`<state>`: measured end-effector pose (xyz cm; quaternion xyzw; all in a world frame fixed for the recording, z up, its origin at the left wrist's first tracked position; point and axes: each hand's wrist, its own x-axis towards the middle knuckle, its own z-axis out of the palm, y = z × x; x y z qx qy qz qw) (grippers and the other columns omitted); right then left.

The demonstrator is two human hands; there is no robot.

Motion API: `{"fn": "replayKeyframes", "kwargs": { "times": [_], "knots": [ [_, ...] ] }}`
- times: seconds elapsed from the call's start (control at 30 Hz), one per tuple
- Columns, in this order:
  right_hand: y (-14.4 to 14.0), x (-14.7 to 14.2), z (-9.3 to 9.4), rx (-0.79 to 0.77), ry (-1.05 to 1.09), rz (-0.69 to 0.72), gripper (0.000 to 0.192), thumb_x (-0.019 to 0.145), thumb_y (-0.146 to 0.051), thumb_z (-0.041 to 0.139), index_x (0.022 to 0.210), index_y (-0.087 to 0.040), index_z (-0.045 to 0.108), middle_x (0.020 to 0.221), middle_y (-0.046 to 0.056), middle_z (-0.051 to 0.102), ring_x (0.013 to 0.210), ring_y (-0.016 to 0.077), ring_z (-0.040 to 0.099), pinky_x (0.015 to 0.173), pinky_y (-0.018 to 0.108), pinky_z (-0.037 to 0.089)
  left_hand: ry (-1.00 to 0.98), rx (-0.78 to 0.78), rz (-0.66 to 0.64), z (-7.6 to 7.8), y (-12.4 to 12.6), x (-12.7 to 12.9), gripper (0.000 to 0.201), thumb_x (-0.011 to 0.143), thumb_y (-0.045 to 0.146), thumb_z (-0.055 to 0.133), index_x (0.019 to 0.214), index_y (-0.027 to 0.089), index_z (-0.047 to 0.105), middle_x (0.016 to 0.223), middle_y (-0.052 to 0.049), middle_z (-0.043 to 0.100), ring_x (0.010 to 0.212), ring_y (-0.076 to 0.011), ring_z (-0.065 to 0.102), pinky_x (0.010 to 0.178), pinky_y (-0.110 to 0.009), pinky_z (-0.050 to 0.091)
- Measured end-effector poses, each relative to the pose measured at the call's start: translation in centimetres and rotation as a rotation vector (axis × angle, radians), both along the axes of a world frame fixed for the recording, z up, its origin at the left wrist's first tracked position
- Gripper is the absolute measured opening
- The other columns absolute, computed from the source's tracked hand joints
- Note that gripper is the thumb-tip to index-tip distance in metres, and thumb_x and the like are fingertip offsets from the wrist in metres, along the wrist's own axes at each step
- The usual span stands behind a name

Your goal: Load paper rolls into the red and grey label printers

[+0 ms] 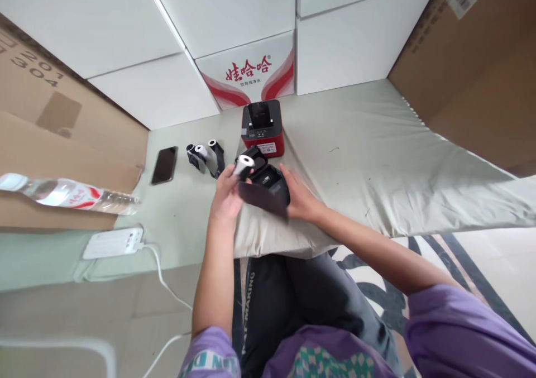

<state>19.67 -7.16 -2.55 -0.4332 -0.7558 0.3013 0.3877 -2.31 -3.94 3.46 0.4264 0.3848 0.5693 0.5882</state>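
My left hand [226,196] is closed around a small paper roll [245,164] with a white end and a hole in its core. A dark strip [263,198], blurred, runs from beside the roll across toward my right hand. That right hand [300,194] grips the right side of a small black printer [270,178] whose lid [255,156] stands up at the back. Right behind it is a red and black box-shaped device [263,127] with a label on its front. To the left, several small rolls [205,153] with dark outer layers stand together on the cloth.
A phone [164,166] lies on the cloth-covered surface [352,160] at the left. Nearer are a water bottle [79,194] and a white power bank [114,243] with a cable. White boxes [247,71] form the back wall; cardboard boxes [469,76] flank the right and left.
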Motion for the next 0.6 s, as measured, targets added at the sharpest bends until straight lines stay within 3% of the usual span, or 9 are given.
{"fn": "replayKeyframes", "kwargs": {
  "times": [0.2, 0.3, 0.47, 0.6],
  "knots": [
    [0.4, -0.2, -1.2, 0.041, 0.048, -0.010, 0.141, 0.065, -0.069, 0.087, 0.169, -0.022, 0.003, 0.163, 0.023, 0.039, 0.152, 0.0453, 0.041, 0.125, 0.067, 0.035, 0.767, 0.283, 0.142, -1.2, 0.0, 1.3, 0.022, 0.081, 0.037, 0.080, 0.084, 0.021, 0.065, 0.091, -0.003, 0.074, 0.086, -0.0193, 0.068, 0.083, -0.032, 0.051],
    [0.4, -0.2, -1.4, 0.062, 0.075, -0.017, 0.138, 0.065, -0.070, 0.087, 0.168, -0.030, 0.003, 0.164, 0.018, 0.039, 0.153, 0.0430, 0.039, 0.126, 0.067, 0.034, 1.003, 0.367, 0.188, -1.0, 0.0, 2.0, 0.011, 0.083, 0.027, 0.077, 0.090, 0.022, 0.070, 0.095, -0.004, 0.076, 0.091, -0.0223, 0.065, 0.088, -0.037, 0.051],
    [0.0, 0.1, -0.9, 0.036, 0.108, -0.008, 0.121, 0.070, -0.065, 0.087, 0.166, -0.032, 0.021, 0.163, 0.013, 0.044, 0.155, 0.0416, 0.038, 0.128, 0.066, 0.031, 1.054, 0.404, 0.145, -0.2, 0.7, 2.2, 0.014, 0.083, 0.019, 0.078, 0.096, 0.024, 0.074, 0.104, -0.004, 0.079, 0.099, -0.0243, 0.063, 0.090, -0.038, 0.052],
    [0.1, 0.1, -0.9, 0.049, 0.111, -0.034, 0.136, 0.066, -0.064, 0.089, 0.168, -0.028, 0.007, 0.164, 0.019, 0.040, 0.153, 0.0434, 0.040, 0.124, 0.066, 0.036, 0.906, 0.379, 0.155, -0.3, 0.9, 2.2, 0.011, 0.085, 0.023, 0.077, 0.095, 0.022, 0.071, 0.112, -0.005, 0.079, 0.084, -0.0181, 0.066, 0.083, -0.034, 0.053]
  ]
}}
